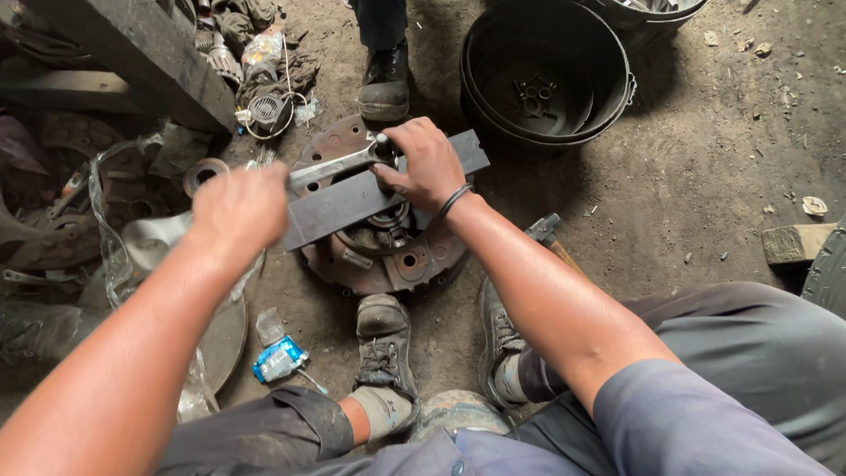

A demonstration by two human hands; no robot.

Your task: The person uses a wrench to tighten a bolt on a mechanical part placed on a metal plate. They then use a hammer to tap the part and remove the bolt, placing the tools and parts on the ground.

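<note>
Hands work over a rusty round clutch plate (388, 264) lying flat on the dirt floor (687, 194), just ahead of the person's two dark shoes. Right hand (427, 163) presses down on a flat dark metal bar (352, 201) laid slantwise across the plate's hub, fingers curled over the bar's upper edge and clamped on it near the wrench head; black band on that wrist. Left hand (240, 204) grips the handle end of a silver wrench (330, 167), fingers closed round it, hand motion-blurred so exact finger placement unclear. Wrench head sits at the plate's centre, touching the bar beside the right thumb. Bar covers most of the hub, so whatever the wrench sits on is hidden. Another person's black boot (385, 79) stands just beyond the plate, toe nearly touching its far rim. Black bucket (546, 75) with a few bolts inside sits to the upper right, near the bar's far end. Hammer (548, 236) lies on the floor under the right forearm, partly hidden. Blue-and-white wrapper (280, 360) lies beside the left shoe. Clear plastic sheeting (110, 238) and more rusty discs clutter the left side. Dark wooden beam (150, 53) runs across the upper left. Wood block (797, 242) lies at the right edge, well apart.
</note>
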